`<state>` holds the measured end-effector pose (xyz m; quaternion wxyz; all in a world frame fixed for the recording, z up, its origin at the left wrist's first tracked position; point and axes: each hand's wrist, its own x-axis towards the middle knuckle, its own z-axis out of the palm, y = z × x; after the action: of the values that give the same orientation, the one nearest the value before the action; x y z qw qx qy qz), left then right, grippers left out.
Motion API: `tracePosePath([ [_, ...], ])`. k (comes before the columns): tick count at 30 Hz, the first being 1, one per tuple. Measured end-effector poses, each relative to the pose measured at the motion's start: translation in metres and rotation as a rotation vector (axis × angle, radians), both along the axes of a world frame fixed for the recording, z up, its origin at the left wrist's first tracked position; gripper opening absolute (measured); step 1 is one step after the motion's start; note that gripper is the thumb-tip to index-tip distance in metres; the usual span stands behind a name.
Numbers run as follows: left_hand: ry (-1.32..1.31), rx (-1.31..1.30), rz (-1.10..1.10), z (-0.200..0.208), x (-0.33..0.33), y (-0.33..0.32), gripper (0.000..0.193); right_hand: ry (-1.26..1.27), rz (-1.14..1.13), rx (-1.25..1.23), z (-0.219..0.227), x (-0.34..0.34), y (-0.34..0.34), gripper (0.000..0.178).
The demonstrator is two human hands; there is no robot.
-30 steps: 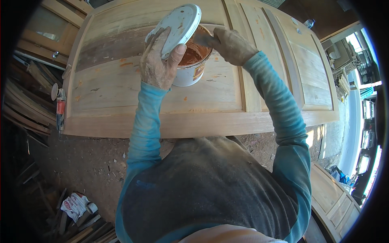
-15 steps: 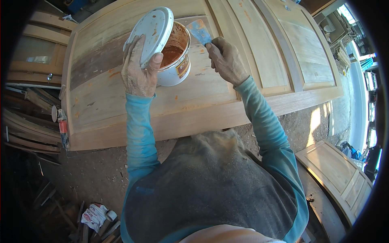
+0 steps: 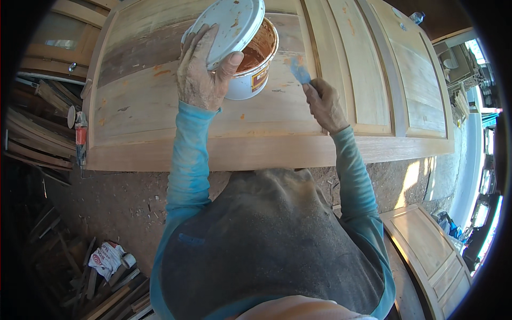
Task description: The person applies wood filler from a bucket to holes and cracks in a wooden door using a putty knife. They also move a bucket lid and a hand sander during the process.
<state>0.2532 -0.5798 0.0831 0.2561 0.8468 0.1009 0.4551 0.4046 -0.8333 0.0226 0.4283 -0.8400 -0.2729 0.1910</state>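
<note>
My left hand (image 3: 205,74) grips a round white lid (image 3: 234,26), its thumb under the near edge and fingers over the far side. The lid is tilted over the left part of a white bucket (image 3: 246,88), which holds reddish-brown filler (image 3: 253,56) and stands on a pale wooden door (image 3: 277,122). To the right of the bucket, my right hand (image 3: 326,104) is closed around a putty knife (image 3: 300,70), whose blade is smeared with orange-brown filler. The knife's handle is mostly hidden in the fist. Orange filler patches dot the door panels.
A smaller panelled door (image 3: 426,250) leans at the lower right. Wood offcuts (image 3: 40,128) are piled at the left, with a red-handled tool (image 3: 81,136) by the door's left edge. A white bag (image 3: 106,261) lies on scrap wood at the lower left.
The putty knife has moved away from the bucket, to the right and lower in view. The whole scene has shifted as my head turned. My left hand still holds the lid.
</note>
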Motion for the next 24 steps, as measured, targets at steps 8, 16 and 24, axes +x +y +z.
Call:
tracePosePath([
  [8,-0.104,-0.094,0.007,0.0,-0.013,0.004,0.08,-0.79,0.499,0.004,0.12,0.0,0.067,0.015],
  [16,-0.126,-0.016,0.049,-0.017,-0.011,0.01,0.087,-1.209,0.834,-0.095,0.124,0.015,0.101,0.006],
  [24,-0.088,-0.017,0.051,-0.014,-0.006,0.005,0.083,-1.083,0.555,-0.152,0.137,0.051,0.114,0.021],
])
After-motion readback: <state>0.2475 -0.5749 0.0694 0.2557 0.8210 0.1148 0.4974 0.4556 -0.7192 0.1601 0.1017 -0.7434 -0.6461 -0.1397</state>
